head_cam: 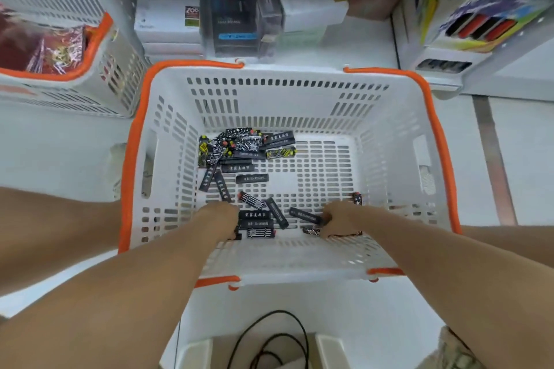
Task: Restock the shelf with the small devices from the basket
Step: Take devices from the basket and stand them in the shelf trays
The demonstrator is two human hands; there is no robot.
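A white basket [389, 159] with an orange rim stands on the floor below me. Several small black devices with white and yellow print lie in it: a pile [236, 147] at the back left and a looser group [263, 216] near the front. Both my hands are down inside the basket at the front group. My left hand [223, 217] is curled over devices at its fingertips. My right hand [340, 217] is closed around a black device [305, 215], with more devices under its palm. The low shelf [359, 45] lies just behind the basket.
Boxed goods [236, 9] fill the shelf's middle, and a display tray of coloured items [479, 24] sits at its right. A second orange-rimmed basket [99, 48] with red packets stands at the left. A black cable [275, 338] loops on the floor near my feet.
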